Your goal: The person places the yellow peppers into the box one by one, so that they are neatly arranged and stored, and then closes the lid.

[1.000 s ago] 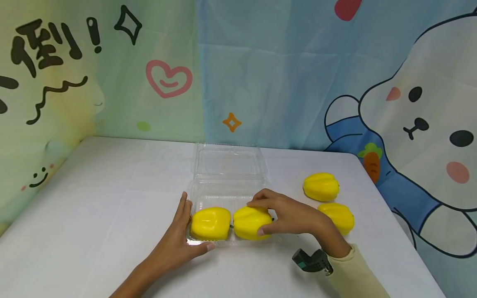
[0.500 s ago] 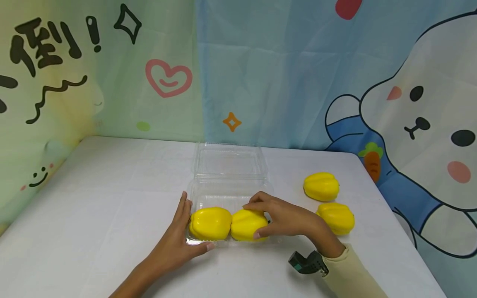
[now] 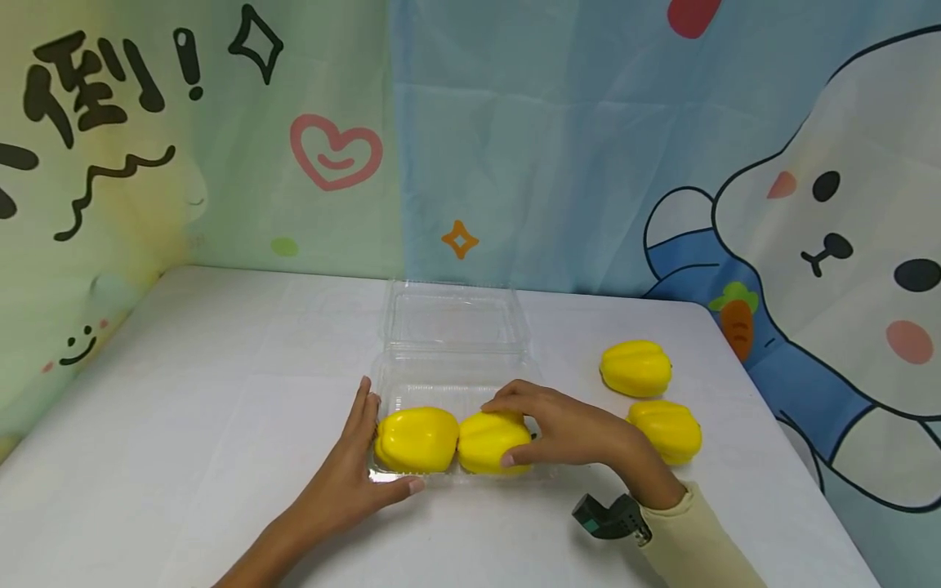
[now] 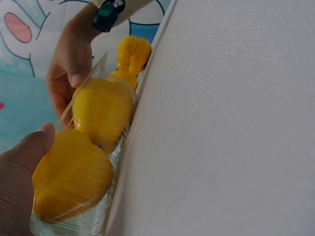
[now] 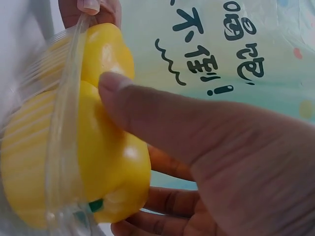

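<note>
Two yellow bell peppers lie side by side in the front of a clear plastic clamshell container (image 3: pixel 422 396). My right hand (image 3: pixel 566 429) holds the right bell pepper (image 3: pixel 479 445), thumb on its front and fingers over its back. This pepper touches the left bell pepper (image 3: pixel 415 441). At the container's front left corner rests my left hand (image 3: pixel 345 482), fingers fairly straight along the side and thumb along the front edge. Through the clear wall, the left wrist view shows both peppers. A green stem (image 5: pixel 96 205) shows on the held pepper in the right wrist view.
The container's clear lid (image 3: pixel 456 318) lies folded back behind it. On the right of the white table (image 3: pixel 184 425) are two more yellow bell peppers, a rear one (image 3: pixel 635 368) and a front one (image 3: pixel 667 430), partly behind my right forearm. A printed cloth backdrop (image 3: pixel 515 163) stands behind.
My right hand has shifted the held bell pepper slightly left, closing the small gap to the left pepper. My left hand has stayed at the container's corner.
</note>
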A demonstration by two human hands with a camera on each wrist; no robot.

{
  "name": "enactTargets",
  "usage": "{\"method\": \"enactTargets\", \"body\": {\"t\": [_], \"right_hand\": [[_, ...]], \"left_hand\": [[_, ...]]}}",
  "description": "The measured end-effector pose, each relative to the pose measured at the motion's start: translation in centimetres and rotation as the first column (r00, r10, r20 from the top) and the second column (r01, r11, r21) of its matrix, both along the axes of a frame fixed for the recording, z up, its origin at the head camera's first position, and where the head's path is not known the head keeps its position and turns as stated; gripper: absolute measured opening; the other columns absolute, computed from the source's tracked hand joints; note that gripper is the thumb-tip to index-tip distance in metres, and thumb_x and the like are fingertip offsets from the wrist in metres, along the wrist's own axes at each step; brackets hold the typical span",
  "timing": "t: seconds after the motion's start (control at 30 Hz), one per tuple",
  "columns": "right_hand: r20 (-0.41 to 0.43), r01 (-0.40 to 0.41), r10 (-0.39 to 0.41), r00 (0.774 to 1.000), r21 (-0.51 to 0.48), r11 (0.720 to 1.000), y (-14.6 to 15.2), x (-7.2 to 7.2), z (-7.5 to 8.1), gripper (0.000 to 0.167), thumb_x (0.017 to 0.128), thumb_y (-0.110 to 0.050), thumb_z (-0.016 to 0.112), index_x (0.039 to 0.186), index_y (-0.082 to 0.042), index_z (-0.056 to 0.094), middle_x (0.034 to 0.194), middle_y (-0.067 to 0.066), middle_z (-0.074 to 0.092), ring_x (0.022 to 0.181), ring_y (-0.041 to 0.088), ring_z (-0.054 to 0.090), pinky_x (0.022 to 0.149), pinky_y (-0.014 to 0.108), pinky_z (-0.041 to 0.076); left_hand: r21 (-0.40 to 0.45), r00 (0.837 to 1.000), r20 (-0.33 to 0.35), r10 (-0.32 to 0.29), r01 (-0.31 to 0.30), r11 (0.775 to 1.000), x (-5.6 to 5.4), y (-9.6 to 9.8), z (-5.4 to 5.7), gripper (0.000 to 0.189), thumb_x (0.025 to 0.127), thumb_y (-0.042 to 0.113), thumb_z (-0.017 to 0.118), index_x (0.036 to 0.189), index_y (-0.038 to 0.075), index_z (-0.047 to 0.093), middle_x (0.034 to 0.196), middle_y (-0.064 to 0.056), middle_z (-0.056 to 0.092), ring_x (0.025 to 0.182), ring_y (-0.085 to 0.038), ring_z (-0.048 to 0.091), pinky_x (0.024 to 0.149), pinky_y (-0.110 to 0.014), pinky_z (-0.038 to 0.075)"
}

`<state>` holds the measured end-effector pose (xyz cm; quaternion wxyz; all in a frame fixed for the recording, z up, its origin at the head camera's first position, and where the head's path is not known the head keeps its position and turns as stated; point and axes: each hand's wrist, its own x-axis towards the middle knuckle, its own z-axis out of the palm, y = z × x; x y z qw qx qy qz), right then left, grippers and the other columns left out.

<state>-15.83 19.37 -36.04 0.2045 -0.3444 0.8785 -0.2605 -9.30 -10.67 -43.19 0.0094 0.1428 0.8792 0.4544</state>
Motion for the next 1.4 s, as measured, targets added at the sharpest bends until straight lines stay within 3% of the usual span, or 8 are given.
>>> {"method": "enactTargets", "body": {"t": [0.23,0.77,1.4], "right_hand": [[0.012,0.005,-0.005,1.000,-0.012,1.000,-0.01,0.00,0.02,0.064,0.084,-0.034,0.078,0.140,-0.014,0.053,0.134,-0.004,0.049,0.115,0.012,0.049,0.102,0.041,0.041],[-0.009,-0.026,0.026,1.000,-0.004,1.000,0.24,-0.01,0.06,0.058,0.085,-0.034,0.076,0.136,-0.014,0.057,0.128,-0.004,0.053,0.110,0.013,0.051,0.099,0.042,0.044],[0.029,0.016,-0.015,0.999,-0.012,1.000,0.36,-0.03,0.15,0.067,0.083,-0.037,0.078,0.140,-0.013,0.053,0.133,-0.004,0.051,0.110,0.013,0.051,0.101,0.040,0.043]], "left_hand": [[0.005,1.000,-0.009,-0.009,0.009,1.000,0.05,-0.02,0.07,0.124,0.072,0.050,0.083,0.154,-0.001,0.006,0.162,-0.005,-0.010,0.146,-0.033,0.007,0.110,-0.056,0.020],[0.017,1.000,-0.015,-0.011,0.011,1.000,0.05,0.10,0.01,0.123,0.072,0.050,0.083,0.154,-0.002,0.007,0.162,-0.002,-0.012,0.145,-0.035,0.008,0.109,-0.057,0.021],[0.009,1.000,-0.014,-0.009,0.009,1.000,0.05,0.06,-0.03,0.122,0.073,0.048,0.083,0.154,-0.002,0.007,0.162,-0.002,-0.012,0.146,-0.034,0.006,0.110,-0.056,0.020]]}}
